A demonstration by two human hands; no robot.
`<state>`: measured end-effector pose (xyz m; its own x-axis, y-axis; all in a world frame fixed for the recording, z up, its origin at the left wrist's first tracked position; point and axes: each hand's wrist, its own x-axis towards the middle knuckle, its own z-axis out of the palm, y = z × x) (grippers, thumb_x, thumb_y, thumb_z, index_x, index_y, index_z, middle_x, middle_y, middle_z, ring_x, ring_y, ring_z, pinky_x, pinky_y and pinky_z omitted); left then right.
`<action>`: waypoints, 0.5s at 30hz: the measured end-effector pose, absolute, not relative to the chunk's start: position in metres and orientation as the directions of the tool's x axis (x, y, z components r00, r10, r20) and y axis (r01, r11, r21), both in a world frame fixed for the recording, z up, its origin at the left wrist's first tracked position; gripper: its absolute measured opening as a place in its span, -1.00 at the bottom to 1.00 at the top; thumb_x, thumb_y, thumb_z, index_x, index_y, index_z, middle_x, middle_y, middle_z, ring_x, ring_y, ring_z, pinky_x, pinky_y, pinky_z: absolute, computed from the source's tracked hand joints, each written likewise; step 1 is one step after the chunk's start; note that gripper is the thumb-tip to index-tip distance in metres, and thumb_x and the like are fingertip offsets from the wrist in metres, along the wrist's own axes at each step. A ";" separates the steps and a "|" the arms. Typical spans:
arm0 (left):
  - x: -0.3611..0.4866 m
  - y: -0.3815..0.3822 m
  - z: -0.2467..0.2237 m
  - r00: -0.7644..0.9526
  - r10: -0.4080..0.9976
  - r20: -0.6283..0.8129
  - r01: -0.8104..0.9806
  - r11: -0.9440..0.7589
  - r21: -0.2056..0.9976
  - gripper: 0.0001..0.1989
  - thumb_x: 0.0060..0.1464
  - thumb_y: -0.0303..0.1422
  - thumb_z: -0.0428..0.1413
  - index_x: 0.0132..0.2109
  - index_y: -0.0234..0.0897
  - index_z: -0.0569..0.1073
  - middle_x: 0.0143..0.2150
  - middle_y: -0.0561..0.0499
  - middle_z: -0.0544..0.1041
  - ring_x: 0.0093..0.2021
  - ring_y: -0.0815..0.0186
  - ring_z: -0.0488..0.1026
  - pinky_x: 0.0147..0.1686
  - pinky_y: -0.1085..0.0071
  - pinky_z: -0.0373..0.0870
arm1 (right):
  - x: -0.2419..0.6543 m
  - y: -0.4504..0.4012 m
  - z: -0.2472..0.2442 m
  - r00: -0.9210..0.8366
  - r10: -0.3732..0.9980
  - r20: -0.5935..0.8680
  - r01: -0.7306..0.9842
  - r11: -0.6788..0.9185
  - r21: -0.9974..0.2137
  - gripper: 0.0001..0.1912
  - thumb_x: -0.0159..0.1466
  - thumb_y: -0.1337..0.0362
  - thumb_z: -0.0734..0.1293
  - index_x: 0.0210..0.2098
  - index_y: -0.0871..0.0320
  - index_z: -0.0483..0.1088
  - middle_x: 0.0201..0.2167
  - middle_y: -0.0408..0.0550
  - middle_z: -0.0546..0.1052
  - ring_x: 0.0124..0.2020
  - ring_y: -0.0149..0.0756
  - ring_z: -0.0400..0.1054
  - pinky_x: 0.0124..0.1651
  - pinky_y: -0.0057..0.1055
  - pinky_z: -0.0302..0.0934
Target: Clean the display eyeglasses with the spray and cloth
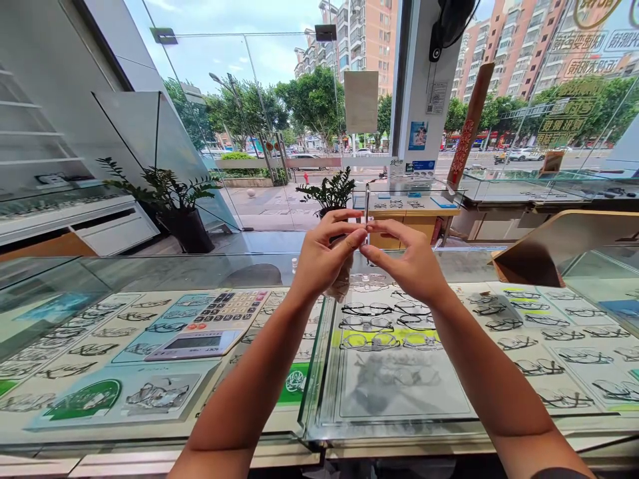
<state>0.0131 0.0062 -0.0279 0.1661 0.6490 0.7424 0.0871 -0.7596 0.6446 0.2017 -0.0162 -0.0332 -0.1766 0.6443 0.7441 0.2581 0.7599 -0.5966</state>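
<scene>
Both hands are raised above the glass display counter near the middle of the view. My left hand (pixel 324 256) pinches a thin upright object (pixel 368 206) at its fingertips, with a crumpled brownish cloth or bag (pixel 341 283) hanging beneath the palm. From the other side, my right hand (pixel 407 259) holds the same thin object between thumb and fingers. It is seen edge-on, so its exact kind is hard to tell. Rows of eyeglasses (pixel 367 324) lie under the glass below the hands.
A calculator (pixel 200 342) rests on the counter at the left, near a leaflet (pixel 124 396). A wooden-edged board or mirror (pixel 559 243) stands at the right. Potted plants (pixel 187 229) and glass doors are beyond the counter.
</scene>
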 end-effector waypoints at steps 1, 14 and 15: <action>0.013 0.004 -0.027 0.156 0.659 0.735 0.095 -0.751 0.653 -0.76 0.24 -0.06 0.32 -0.11 -0.09 0.71 0.11 -0.10 0.61 0.18 0.12 0.53 0.22 0.14 0.47 | 0.203 -0.016 -0.032 -0.169 0.642 0.748 0.268 0.760 -0.592 -0.63 0.35 0.01 0.50 0.07 0.02 0.61 0.11 0.03 0.70 0.16 -0.06 0.55 0.29 0.00 0.36; -0.030 0.043 -0.094 0.128 0.981 0.145 0.899 -0.176 0.401 -0.48 0.43 0.05 -0.11 -0.19 -0.22 0.54 -0.22 -0.14 0.64 -0.18 0.09 0.53 -0.23 0.27 0.31 | 0.230 -0.021 -0.016 -0.117 0.625 0.772 0.324 0.758 -0.566 -0.74 0.35 0.09 0.48 -0.03 0.06 0.64 0.02 0.01 0.70 0.06 -0.10 0.55 0.23 -0.02 0.37; -0.031 0.046 -0.109 0.100 0.992 0.081 0.923 -0.123 0.364 -0.49 0.41 0.05 -0.06 -0.22 -0.24 0.54 -0.19 -0.19 0.66 -0.15 0.05 0.55 -0.21 0.26 0.32 | 0.231 -0.022 -0.016 -0.126 0.627 0.769 0.324 0.759 -0.565 -0.73 0.35 0.09 0.48 -0.03 0.06 0.64 0.03 0.01 0.70 0.05 -0.10 0.55 0.22 -0.02 0.38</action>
